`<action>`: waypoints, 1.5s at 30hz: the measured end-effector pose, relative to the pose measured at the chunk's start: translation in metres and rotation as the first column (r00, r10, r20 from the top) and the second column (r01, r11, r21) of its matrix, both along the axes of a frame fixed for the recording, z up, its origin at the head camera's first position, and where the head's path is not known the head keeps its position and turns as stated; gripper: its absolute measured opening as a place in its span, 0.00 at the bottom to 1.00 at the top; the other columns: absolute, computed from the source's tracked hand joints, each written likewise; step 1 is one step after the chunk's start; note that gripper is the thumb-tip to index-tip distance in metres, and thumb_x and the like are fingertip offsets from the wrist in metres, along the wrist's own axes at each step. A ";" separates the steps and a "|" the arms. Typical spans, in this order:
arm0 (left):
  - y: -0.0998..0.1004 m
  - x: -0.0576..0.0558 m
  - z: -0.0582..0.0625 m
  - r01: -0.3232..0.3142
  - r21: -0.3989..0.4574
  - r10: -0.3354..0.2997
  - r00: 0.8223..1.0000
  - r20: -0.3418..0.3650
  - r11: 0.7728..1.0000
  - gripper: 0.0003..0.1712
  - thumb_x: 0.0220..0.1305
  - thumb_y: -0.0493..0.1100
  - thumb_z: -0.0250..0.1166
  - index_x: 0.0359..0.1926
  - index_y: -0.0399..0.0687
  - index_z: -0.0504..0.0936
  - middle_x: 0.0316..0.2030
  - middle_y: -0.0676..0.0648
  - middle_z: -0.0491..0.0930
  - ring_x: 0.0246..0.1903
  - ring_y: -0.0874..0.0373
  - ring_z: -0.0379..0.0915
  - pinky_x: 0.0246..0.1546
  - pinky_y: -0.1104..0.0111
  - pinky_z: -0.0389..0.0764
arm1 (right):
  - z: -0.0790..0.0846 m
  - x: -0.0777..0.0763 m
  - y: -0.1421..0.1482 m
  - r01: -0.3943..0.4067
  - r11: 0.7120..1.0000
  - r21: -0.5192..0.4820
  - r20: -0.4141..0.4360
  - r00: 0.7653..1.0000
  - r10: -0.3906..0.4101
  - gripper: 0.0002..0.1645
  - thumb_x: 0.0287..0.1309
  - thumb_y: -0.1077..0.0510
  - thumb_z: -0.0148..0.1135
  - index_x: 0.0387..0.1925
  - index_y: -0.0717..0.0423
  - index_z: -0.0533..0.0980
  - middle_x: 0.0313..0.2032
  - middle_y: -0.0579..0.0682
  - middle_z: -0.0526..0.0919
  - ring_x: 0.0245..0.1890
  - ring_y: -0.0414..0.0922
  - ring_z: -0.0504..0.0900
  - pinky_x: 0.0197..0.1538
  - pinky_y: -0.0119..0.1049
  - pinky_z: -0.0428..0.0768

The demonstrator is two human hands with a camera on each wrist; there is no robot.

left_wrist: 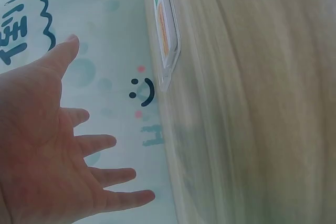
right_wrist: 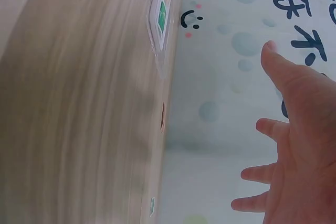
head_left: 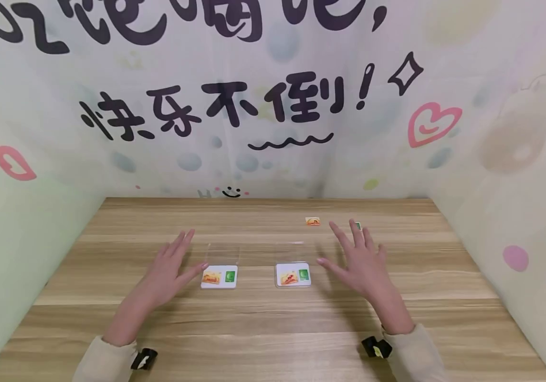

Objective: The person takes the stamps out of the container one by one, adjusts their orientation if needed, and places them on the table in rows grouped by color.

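Note:
Both hands are spread with straight fingers and hold nothing. My left hand point(head_left: 164, 273) hovers left of a small flat clear case point(head_left: 219, 284); its thumb overlaps the case's corner in the head view, but the left wrist view shows the hand point(left_wrist: 42, 140) apart from it. To the right lies a matching case point(head_left: 293, 283), nearest to my right hand point(head_left: 364, 268), which is raised above the table. Each case has a white base bearing an orange picture and a green stamp-like piece, with a transparent lid point(head_left: 222, 253) folded back.
A loose orange stamp-like piece point(head_left: 313, 221) lies toward the table's back. Near it a small green piece point(head_left: 358, 226) is partly hidden behind the right fingers. The wooden table point(head_left: 249, 339) meets a printed cloth wall point(head_left: 177, 175) at the back and sides.

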State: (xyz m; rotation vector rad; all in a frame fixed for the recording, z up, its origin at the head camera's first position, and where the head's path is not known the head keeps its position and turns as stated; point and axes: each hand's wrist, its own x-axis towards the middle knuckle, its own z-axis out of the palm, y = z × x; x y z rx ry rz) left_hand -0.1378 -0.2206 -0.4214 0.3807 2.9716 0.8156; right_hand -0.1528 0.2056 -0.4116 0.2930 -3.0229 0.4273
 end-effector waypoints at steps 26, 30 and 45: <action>0.002 0.000 0.000 0.026 0.057 -0.027 0.999 0.029 0.998 0.52 0.78 0.62 0.59 0.84 0.38 0.46 0.79 0.25 0.52 0.76 0.22 0.49 0.71 0.30 0.56 | -0.008 -0.003 -0.015 -0.039 0.999 -0.029 -0.020 0.999 0.038 0.53 0.66 0.26 0.62 0.84 0.38 0.54 0.82 0.66 0.50 0.78 0.76 0.53 0.66 0.83 0.56; 0.002 -0.001 -0.001 0.024 0.069 -0.026 0.999 0.033 0.997 0.52 0.77 0.62 0.59 0.84 0.37 0.46 0.79 0.26 0.52 0.76 0.23 0.49 0.71 0.31 0.56 | -0.009 -0.004 -0.017 -0.043 0.998 -0.040 -0.011 0.999 0.043 0.54 0.66 0.26 0.62 0.84 0.39 0.55 0.82 0.66 0.50 0.77 0.75 0.54 0.66 0.83 0.55; 0.003 0.000 -0.008 0.017 0.092 -0.023 0.998 0.059 0.996 0.54 0.74 0.61 0.64 0.83 0.35 0.48 0.77 0.23 0.53 0.75 0.21 0.50 0.69 0.30 0.58 | -0.009 -0.005 -0.028 -0.082 0.994 -0.069 0.017 0.996 0.083 0.53 0.67 0.28 0.62 0.84 0.41 0.55 0.81 0.66 0.53 0.76 0.76 0.58 0.64 0.81 0.63</action>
